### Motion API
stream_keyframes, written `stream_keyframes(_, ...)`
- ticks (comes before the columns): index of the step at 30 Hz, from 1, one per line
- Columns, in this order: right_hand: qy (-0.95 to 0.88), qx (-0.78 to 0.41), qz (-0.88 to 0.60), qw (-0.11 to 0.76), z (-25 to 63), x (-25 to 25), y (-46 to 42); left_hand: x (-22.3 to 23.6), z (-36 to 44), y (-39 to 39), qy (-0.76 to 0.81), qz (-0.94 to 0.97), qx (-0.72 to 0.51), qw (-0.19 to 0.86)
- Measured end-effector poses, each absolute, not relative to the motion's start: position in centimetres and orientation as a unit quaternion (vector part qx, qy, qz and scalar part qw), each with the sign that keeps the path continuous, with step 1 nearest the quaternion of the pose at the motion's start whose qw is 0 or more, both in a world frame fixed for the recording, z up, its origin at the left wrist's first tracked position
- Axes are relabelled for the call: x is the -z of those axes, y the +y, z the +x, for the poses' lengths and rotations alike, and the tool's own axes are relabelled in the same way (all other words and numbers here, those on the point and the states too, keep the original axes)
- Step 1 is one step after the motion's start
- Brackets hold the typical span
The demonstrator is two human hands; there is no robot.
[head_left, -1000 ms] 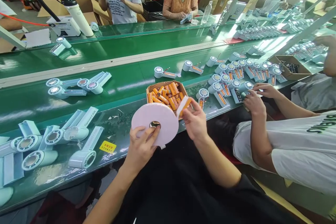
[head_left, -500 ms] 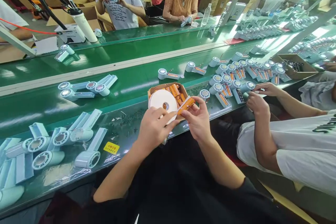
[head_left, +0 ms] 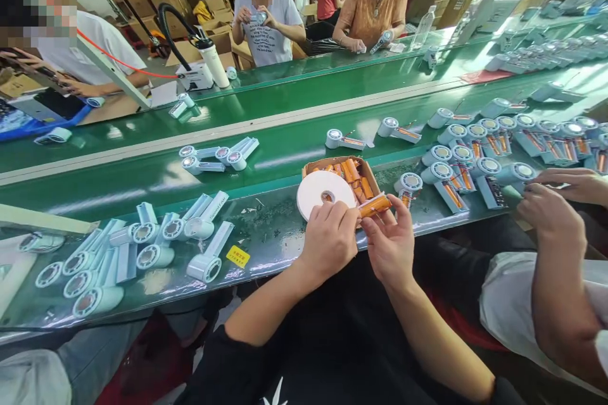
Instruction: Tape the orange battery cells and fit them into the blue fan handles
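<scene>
My right hand [head_left: 392, 240] pinches an orange-wrapped battery [head_left: 374, 205] between thumb and fingers, a pale strip along its upper edge. At the battery's left end my left hand [head_left: 332, 234] is closed, fingers curled; what is in its pinch is hidden. Just behind the left fingers a white roll of tape [head_left: 313, 193] leans on a small cardboard box [head_left: 311, 168]. Several more orange batteries [head_left: 351, 171] lie in that box. Right of the box stands a light-blue handheld fan body [head_left: 408, 183].
Light-blue fan housings [head_left: 156, 256] cluster at left beside a yellow card [head_left: 238, 257]. Wired fan bodies [head_left: 439, 174] crowd the right, near a co-worker's hands [head_left: 553, 218]. The green conveyor belt [head_left: 285, 139] runs behind, with people seated across it.
The view has swung left, so everything sits further right. My left fingers have drawn together and moved off the roll's face to the battery's end. My right hand still holds the battery.
</scene>
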State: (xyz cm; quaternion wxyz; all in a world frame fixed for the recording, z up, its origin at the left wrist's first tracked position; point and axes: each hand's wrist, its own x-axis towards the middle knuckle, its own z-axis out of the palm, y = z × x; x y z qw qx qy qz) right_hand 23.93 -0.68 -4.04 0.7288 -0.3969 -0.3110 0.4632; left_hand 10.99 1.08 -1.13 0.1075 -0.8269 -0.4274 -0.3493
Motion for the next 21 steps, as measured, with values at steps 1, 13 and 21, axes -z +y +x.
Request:
stream_keyframes(1,-0.311,-0.454,-0.400,0.733,23.9,4.0,-0.6,1.1,11.0,1.2,-0.433,-0.828,0.343,0.093)
stream_keyframes(13,-0.203,-0.507,-0.376,0.749,23.2,3.0,0.1,1.3,9.8,1.8,-0.343,-0.803,0.486,-0.044)
stream_keyframes(21,-0.235,-0.508,-0.366,0.743,23.9,3.3,-1.2,3.8,10.9,0.5,-0.383,-0.833,0.400,0.000)
